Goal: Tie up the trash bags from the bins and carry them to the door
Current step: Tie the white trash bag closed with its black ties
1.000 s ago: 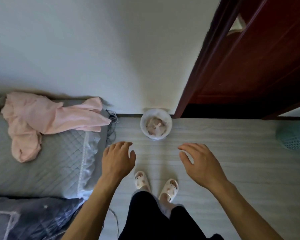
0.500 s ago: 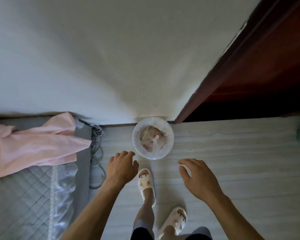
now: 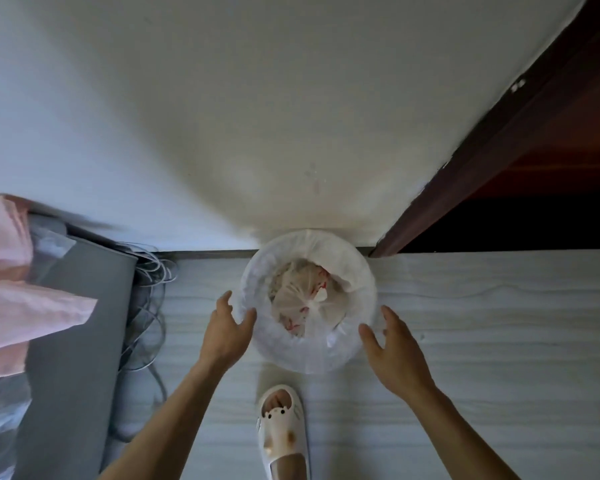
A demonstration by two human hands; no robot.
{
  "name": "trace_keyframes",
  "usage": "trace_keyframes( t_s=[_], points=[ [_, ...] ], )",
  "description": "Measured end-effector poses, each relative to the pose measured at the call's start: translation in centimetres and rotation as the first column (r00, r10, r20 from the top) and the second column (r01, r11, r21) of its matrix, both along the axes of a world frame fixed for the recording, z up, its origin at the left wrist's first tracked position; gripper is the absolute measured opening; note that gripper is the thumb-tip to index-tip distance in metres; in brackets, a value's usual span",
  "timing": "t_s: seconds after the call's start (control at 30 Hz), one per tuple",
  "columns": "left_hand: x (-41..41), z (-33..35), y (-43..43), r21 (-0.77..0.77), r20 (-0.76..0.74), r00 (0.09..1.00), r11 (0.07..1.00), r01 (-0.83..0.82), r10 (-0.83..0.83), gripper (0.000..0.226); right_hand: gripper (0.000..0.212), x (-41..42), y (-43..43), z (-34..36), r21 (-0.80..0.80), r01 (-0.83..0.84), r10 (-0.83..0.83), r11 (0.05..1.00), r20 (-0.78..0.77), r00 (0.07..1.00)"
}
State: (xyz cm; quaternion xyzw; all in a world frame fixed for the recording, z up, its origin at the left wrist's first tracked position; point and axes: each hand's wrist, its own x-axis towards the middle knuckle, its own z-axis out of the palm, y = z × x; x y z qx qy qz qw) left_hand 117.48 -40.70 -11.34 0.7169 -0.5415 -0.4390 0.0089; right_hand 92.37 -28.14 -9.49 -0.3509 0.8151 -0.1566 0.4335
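A small round bin (image 3: 364,265) stands on the floor against the white wall, lined with a white trash bag (image 3: 267,337) folded over its rim. Inside lies a knotted, translucent smaller bag of rubbish (image 3: 298,303) with red print. My left hand (image 3: 227,329) is open at the bin's left rim, thumb touching or nearly touching the liner. My right hand (image 3: 392,348) is open at the right rim, fingers spread, close to the liner but I cannot tell if it touches.
A dark red door frame (image 3: 492,147) and doorway stand to the right of the bin. A grey bed (image 3: 73,327) with pink cloth (image 3: 18,306) is on the left, with loose white cables (image 3: 149,299) beside it. My foot in a white slipper (image 3: 283,431) is just below the bin.
I have stepped closer and leaned over the bin, which now looks much larger. Both hands moved forward from in front of the bin to either side of its rim.
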Motion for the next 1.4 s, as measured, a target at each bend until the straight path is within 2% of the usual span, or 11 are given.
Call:
trace_keyframes(
  t_s=[0.23, 0.3, 0.4, 0.53, 0.6, 0.67, 0.73, 0.97, 1.17, 1.3, 1.4],
  points=[
    [0.2, -5.1, -2.5, -0.139, -0.130, 0.989, 0.987, -0.087, 0.069, 0.043, 0.047, 0.2, -1.5, -6.8, -0.131, 0.174, -0.170, 0.976, 0.043, 0.984],
    [0.8, -5.8, -2.8, -0.037, -0.239, 0.959, 0.985, -0.166, 0.153, 0.042, 0.048, 0.5, -1.4, -7.7, -0.188, 0.248, -0.235, 0.950, 0.091, 0.968],
    [1.0, -5.9, -2.2, 0.267, -0.422, 0.829, 0.924, -0.273, 0.366, 0.044, 0.048, 1.0, -1.1, -8.7, -0.266, 0.321, -0.281, 0.909, 0.178, 0.943],
    [0.7, -6.4, -1.5, 0.199, -0.454, 0.812, 0.930, -0.308, 0.366, 0.038, 0.042, 0.8, -1.3, -9.4, -0.320, 0.410, -0.326, 0.854, 0.285, 0.901],
    [0.7, -6.4, -1.3, 0.183, -0.467, 0.784, 0.912, -0.367, 0.409, 0.033, 0.048, 0.4, -1.0, -9.9, -0.228, 0.451, -0.349, 0.863, 0.376, 0.858],
    [0.8, -6.1, -1.3, 0.179, -0.462, 0.764, 0.891, -0.417, 0.450, 0.030, 0.062, 0.0, -0.6, -10.0, -0.016, 0.499, -0.426, 0.866, 0.499, 0.755],
    [1.0, -6.0, -1.4, 0.160, -0.448, 0.763, 0.882, -0.444, 0.465, 0.034, 0.059, -0.5, -0.3, -9.3, 0.100, 0.513, -0.474, 0.853, 0.561, 0.679],
    [1.3, -6.0, -2.0, 0.205, -0.424, 0.751, 0.862, -0.464, 0.505, 0.034, 0.052, -2.7, -0.1, -8.1, 0.208, 0.480, -0.497, 0.852, 0.610, 0.617],
    [1.4, -5.4, -1.1, 0.154, -0.385, 0.817, 0.902, -0.403, 0.430, 0.030, 0.042, -2.8, -1.9, -8.0, 0.224, 0.656, -0.579, 0.721, 0.715, 0.393],
    [0.7, -5.1, -0.8, 0.046, -0.387, 0.868, 0.947, -0.318, 0.310, 0.020, 0.039, -3.2, -3.4, -7.4, 0.309, 0.639, -0.539, 0.705, 0.819, 0.198],
    [0.2, -5.0, -0.6, -0.042, -0.372, 0.897, 0.960, -0.276, 0.241, 0.025, 0.039, -3.2, -4.0, -7.8, 0.332, 0.630, -0.558, 0.702, 0.807, 0.195]
  ],
)
